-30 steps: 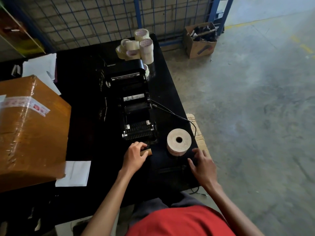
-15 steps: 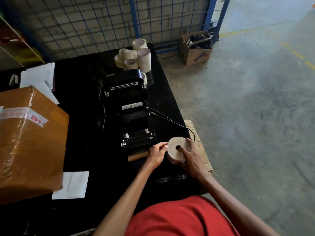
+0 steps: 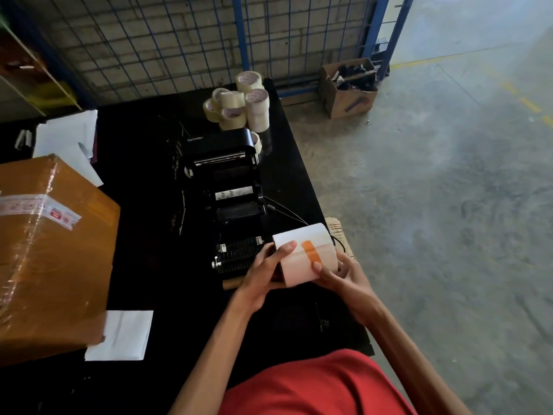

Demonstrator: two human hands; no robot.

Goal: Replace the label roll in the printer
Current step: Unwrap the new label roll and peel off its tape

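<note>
The black label printer (image 3: 230, 187) stands on the black table (image 3: 143, 205) with its lid swung open toward the back. A full white label roll (image 3: 305, 253) with an orange sticker on its outer wrap is lifted just above the table, right of the printer's near end. My left hand (image 3: 263, 271) grips the roll's left side, thumb on top. My right hand (image 3: 341, 277) holds its right side and underside. A bare brown cardboard core (image 3: 232, 284) lies on the table under my left hand.
A large taped cardboard box (image 3: 51, 253) fills the table's left. White papers (image 3: 119, 335) lie near it. Several tape rolls (image 3: 239, 106) are stacked behind the printer. A cable (image 3: 287, 211) runs off the printer's right side. A carton of parts (image 3: 348, 88) sits on the concrete floor.
My left hand let go of the brown core and moved right. Both hands took the label roll, lifted it off the table and turned it onto its side.
</note>
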